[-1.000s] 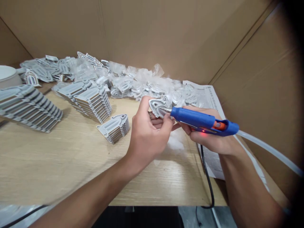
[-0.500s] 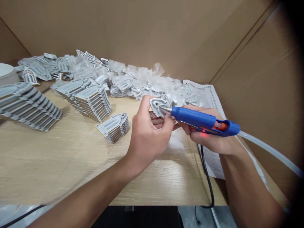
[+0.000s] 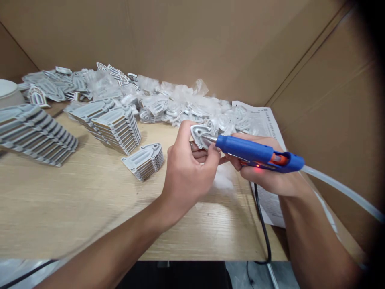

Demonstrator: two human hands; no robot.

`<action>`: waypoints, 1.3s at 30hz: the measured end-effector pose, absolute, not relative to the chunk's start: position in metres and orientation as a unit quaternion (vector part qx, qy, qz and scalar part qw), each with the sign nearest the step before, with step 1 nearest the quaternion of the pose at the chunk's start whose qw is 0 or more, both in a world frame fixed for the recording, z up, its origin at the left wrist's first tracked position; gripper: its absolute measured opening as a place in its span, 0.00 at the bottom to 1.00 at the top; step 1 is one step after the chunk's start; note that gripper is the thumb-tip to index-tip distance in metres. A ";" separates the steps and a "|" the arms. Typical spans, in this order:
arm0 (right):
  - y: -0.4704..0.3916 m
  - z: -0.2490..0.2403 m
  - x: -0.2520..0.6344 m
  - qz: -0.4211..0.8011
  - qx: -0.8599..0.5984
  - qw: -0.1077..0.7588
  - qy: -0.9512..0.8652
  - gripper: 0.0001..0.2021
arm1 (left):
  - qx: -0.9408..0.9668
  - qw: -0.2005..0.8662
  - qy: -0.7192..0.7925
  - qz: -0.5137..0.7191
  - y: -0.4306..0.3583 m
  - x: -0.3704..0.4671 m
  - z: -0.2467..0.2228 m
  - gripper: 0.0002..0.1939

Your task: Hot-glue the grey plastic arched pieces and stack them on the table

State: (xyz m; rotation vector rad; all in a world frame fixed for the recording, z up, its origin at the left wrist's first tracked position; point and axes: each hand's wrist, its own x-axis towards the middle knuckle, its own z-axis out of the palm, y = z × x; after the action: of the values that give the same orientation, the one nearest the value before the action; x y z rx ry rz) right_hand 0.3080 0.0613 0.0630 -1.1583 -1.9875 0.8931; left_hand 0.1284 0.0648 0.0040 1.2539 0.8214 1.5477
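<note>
My left hand (image 3: 191, 168) grips a small white-grey moulded piece (image 3: 199, 134) by its edges, its hollow side facing up toward me. In my right hand (image 3: 267, 176) is a blue hot glue gun (image 3: 246, 149), with a red light lit on its side and a long translucent glue stick (image 3: 339, 188) running out of the back. The metal nozzle (image 3: 210, 138) points left into the hollow of the piece; whether it touches cannot be made out. My left thumb lies just below the nozzle tip. The right fingers are partly hidden behind the gun.
Stacks of similar pieces stand on the wooden table: a small one (image 3: 144, 160), a taller one (image 3: 117, 126) and another at far left (image 3: 36, 134). Bagged pieces (image 3: 168, 102) are heaped along the cardboard wall (image 3: 192, 44). A printed sheet (image 3: 270, 208) and a black cable (image 3: 263, 228) lie at right.
Almost nothing differs. The piece and the glue gun's nozzle have shifted very slightly; both hands keep their hold.
</note>
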 end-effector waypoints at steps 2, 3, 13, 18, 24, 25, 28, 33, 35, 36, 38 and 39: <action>0.062 0.062 0.309 0.347 -0.443 0.327 -0.759 0.09 | 0.516 0.472 0.339 0.630 0.065 0.129 0.002 0.16; 0.062 0.061 0.310 0.352 -0.440 0.327 -0.759 0.09 | 0.517 0.470 0.339 0.630 0.065 0.129 0.001 0.16; 0.062 0.049 0.308 0.465 -0.395 0.356 -0.708 0.08 | 0.520 0.454 0.359 0.628 0.061 0.128 -0.002 0.14; 0.067 0.034 0.313 0.534 -0.378 0.351 -0.670 0.09 | 0.507 0.486 0.339 0.626 0.064 0.129 -0.001 0.13; 0.072 0.033 0.318 0.593 -0.301 0.397 -0.633 0.05 | 0.480 0.518 0.326 0.629 0.067 0.131 -0.001 0.13; 0.071 0.037 0.318 0.591 -0.291 0.419 -0.624 0.05 | 0.475 0.527 0.322 0.627 0.067 0.132 -0.001 0.13; 0.066 0.050 0.319 0.567 -0.302 0.476 -0.601 0.07 | 0.454 0.561 0.317 0.615 0.068 0.132 0.001 0.12; 0.062 0.061 0.321 0.523 -0.330 0.507 -0.601 0.11 | 0.456 0.586 0.332 0.583 0.069 0.128 0.010 0.09; 0.063 0.060 0.322 0.504 -0.334 0.512 -0.610 0.11 | 0.475 0.566 0.339 0.582 0.070 0.125 0.013 0.08; 0.064 0.060 0.322 0.495 -0.337 0.513 -0.615 0.11 | 0.487 0.550 0.345 0.585 0.071 0.124 0.013 0.07; 0.066 0.056 0.325 0.479 -0.342 0.509 -0.628 0.12 | 0.505 0.515 0.358 0.592 0.072 0.123 0.013 0.08; 0.067 0.053 0.328 0.474 -0.343 0.503 -0.636 0.12 | 0.511 0.504 0.360 0.596 0.072 0.122 0.011 0.09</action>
State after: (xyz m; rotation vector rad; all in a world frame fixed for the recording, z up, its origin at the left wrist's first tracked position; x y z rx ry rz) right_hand 0.3281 0.0674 0.0535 -0.8287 -1.5350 1.1448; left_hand 0.1219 0.0718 0.0115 1.2349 0.8700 1.4383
